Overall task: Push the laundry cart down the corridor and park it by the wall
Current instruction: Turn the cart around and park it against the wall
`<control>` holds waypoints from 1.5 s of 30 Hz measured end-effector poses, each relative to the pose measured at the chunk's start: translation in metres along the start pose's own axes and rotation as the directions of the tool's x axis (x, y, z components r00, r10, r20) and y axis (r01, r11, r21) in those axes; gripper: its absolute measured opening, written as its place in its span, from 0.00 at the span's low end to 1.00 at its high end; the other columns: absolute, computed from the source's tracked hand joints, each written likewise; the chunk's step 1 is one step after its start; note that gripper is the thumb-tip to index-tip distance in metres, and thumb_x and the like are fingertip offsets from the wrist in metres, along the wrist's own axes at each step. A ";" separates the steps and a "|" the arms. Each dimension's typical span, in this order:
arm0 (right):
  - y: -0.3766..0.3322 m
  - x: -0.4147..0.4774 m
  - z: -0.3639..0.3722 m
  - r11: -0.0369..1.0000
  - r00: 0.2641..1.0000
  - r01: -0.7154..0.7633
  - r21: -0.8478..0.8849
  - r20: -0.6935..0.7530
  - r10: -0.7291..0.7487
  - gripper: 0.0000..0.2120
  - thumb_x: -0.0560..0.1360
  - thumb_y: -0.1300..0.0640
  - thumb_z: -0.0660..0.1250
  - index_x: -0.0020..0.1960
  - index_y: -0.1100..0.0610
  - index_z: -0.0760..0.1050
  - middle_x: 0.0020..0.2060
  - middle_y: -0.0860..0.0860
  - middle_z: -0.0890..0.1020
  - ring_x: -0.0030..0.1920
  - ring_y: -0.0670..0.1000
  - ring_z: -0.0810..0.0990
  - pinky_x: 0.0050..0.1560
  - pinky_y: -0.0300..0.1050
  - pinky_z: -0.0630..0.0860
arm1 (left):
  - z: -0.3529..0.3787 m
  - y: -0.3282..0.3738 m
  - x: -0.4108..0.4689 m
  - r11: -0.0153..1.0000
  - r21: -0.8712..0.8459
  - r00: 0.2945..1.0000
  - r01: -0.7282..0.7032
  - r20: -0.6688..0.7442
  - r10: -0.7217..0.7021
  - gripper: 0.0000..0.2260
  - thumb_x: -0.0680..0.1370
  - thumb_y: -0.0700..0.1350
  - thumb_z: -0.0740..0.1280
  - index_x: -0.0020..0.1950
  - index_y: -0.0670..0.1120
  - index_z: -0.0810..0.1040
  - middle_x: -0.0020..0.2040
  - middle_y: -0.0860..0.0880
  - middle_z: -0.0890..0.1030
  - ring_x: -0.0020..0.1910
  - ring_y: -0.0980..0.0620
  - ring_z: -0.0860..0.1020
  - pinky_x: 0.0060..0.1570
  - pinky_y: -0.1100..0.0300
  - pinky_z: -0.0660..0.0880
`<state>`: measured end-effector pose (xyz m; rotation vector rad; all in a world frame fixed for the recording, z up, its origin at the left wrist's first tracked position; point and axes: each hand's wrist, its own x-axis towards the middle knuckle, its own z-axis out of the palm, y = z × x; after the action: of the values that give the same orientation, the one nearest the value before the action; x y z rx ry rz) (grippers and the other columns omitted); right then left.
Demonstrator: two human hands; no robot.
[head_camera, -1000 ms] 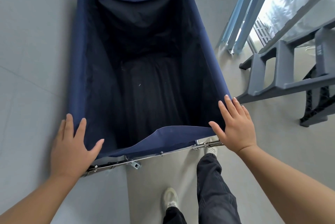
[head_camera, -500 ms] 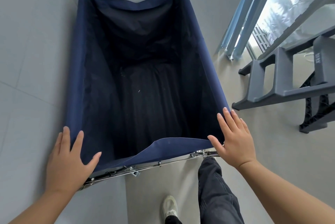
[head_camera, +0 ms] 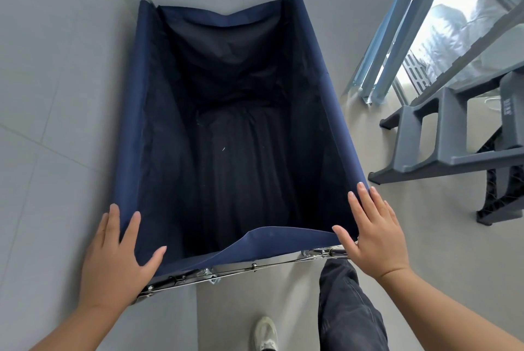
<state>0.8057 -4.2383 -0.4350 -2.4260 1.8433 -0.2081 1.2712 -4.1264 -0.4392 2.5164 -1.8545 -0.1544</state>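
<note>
The laundry cart is a deep navy fabric bin on a metal folding frame, and it fills the middle of the view. Its inside is dark and looks empty. Its left side runs along the grey tiled wall, and its far end is close to the wall ahead. My left hand lies flat on the near left corner of the rim, fingers spread. My right hand lies flat on the near right corner, fingers spread. Neither hand curls around the rim.
A grey plastic rack stands on the floor to the right of the cart, with a black crate-like base behind it. Blue window frames rise at the far right. My leg and white shoe are behind the cart.
The cart sits a little lower in the view and more of the wall ahead shows. Both hands have stayed flat on the near corners.
</note>
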 end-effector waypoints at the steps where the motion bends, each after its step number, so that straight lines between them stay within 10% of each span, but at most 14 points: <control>1: 0.000 0.001 0.000 1.000 1.000 0.001 0.002 -0.001 -0.001 0.35 0.77 0.37 0.57 0.73 0.61 0.72 0.76 0.60 0.69 0.76 0.64 0.67 0.72 0.60 0.66 | 0.000 0.000 0.000 1.000 0.000 1.000 -0.002 -0.001 0.002 0.44 0.73 0.75 0.45 0.74 0.43 0.68 0.80 0.38 0.57 0.75 0.36 0.62 0.61 0.36 0.73; 45: -0.007 -0.003 0.003 0.994 0.997 0.045 0.102 -0.072 -0.038 0.38 0.81 0.34 0.50 0.71 0.65 0.73 0.74 0.61 0.70 0.75 0.63 0.66 0.71 0.56 0.65 | 0.016 -0.022 0.000 0.996 -0.091 0.999 0.003 0.033 0.000 0.42 0.72 0.74 0.52 0.75 0.46 0.67 0.82 0.44 0.54 0.81 0.46 0.53 0.62 0.38 0.71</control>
<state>0.8123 -4.2335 -0.4374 -2.4175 1.7633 -0.3870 1.2912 -4.1194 -0.4563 2.4696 -1.8125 -0.2756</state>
